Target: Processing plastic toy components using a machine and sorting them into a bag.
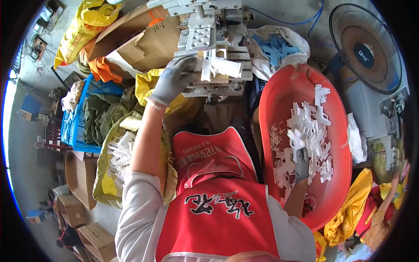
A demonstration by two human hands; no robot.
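Note:
My left hand (172,83), in a grey-white glove, is at the left side of a grey metal machine (202,37). Its fingers are bent round the left end of a white plastic toy pistol part (227,67) lying on the machine's bed. To the right, my right hand (301,166), gloved in grey, reaches down into a red tub (270,100). White toy pistol parts (307,126) are heaped round it there, and its fingertips are partly hidden among them, so their grip is unclear.
A woven sack (102,174) of white parts stands left, beside a blue basket (78,135). Behind it lies an open cardboard box (150,46). A white sack (301,39) holds blue parts. At far right stands a black fan (364,54); another person's arm (388,196) shows below.

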